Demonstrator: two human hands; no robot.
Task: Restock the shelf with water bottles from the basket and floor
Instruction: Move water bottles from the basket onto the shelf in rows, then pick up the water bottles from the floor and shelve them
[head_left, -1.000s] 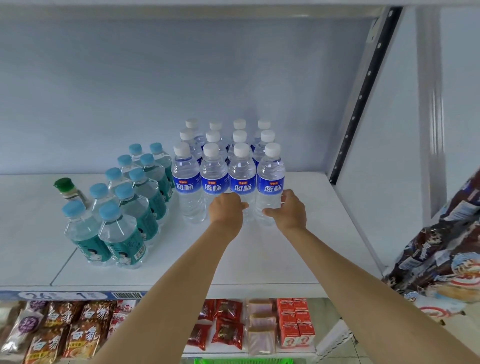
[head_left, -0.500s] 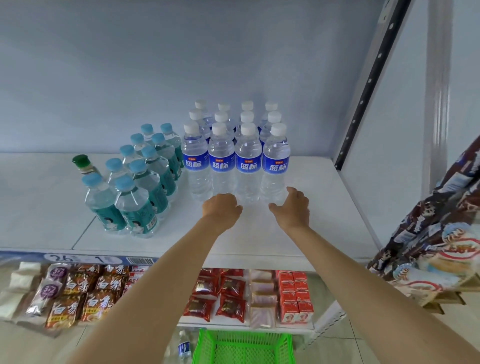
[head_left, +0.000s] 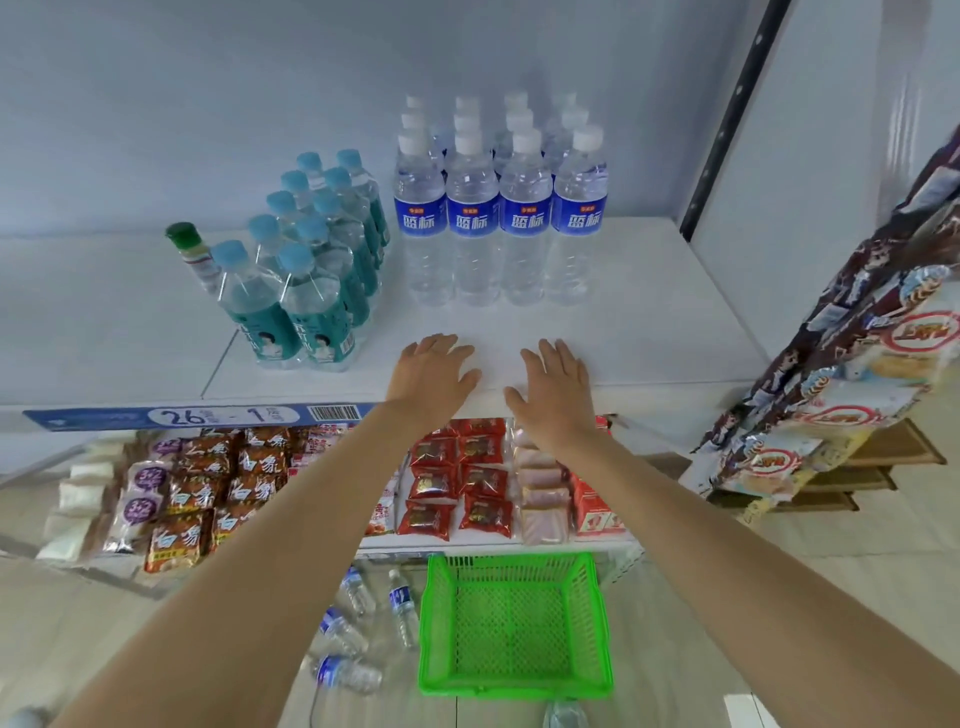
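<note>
While both the left hand (head_left: 434, 371) and right hand (head_left: 553, 387) hover spread and empty, the clear blue-labelled plastic water bottles (head_left: 345, 634) lie toppled on the floor far below, nearer the left.

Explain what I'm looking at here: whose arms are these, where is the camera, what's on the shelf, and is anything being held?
There is no machine: a person wears a camera on the head, looking forward and down. The left hand and right hand hover open over the front of the white shelf, with nothing in their grip. On the shelf stand blue-label water bottles in rows, teal-label bottles beside them, and one green-capped bottle. Below, the green basket looks empty, and several loose bottles lie on the floor beside it. Snack packets fill the lower shelf.
</note>
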